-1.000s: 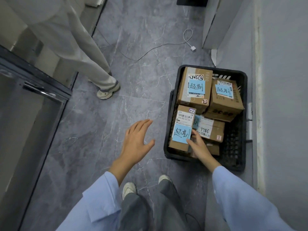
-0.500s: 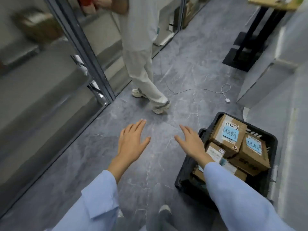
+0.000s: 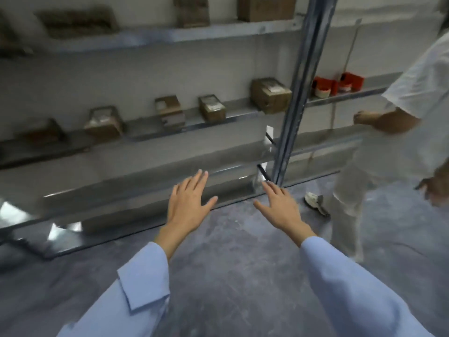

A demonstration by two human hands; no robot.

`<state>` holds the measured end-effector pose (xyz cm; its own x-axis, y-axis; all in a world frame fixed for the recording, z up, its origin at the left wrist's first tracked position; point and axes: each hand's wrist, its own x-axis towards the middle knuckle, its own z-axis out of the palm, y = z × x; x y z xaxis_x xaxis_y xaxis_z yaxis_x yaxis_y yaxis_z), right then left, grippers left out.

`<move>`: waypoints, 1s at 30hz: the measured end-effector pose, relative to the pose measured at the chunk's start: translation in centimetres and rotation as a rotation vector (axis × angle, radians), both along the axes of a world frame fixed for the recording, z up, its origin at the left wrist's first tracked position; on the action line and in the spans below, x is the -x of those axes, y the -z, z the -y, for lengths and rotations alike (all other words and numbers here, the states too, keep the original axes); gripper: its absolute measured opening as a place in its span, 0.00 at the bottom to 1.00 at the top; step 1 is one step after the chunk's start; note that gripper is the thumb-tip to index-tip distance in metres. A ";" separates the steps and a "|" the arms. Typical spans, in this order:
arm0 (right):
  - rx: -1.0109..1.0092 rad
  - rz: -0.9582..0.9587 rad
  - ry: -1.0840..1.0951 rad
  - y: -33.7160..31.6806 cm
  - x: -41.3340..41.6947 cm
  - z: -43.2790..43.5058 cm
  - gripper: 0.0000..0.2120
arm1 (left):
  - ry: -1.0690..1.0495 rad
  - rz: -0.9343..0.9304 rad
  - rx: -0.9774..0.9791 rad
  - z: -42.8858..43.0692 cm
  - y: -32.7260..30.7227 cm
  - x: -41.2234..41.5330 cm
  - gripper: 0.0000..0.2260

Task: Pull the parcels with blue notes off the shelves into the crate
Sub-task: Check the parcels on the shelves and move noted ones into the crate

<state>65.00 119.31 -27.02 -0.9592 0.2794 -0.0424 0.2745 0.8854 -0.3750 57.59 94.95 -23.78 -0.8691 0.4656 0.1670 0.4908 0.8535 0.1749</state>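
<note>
left hand [image 3: 188, 207], right hand [image 3: 281, 210], both spread, five parcels [image 3: 211, 110] on middle shelf [image 3: 145, 128]

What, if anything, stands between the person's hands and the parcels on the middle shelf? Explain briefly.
Nothing visible does. The left hand and right hand hover open over the floor, and the parcels sit on the open-fronted middle shelf. The metal upright stands to the right, beside the rightmost parcel.
</note>
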 end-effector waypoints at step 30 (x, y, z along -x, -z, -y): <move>0.036 -0.189 -0.708 -11.0 41.1 48.8 0.34 | -0.750 -0.174 0.039 48.6 -9.0 23.0 0.34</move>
<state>23.87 70.54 -16.02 -0.9016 -0.4081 0.1439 -0.4305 0.8130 -0.3919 34.59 46.33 -14.79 -0.9170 -0.2296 0.3262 -0.2041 0.9726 0.1109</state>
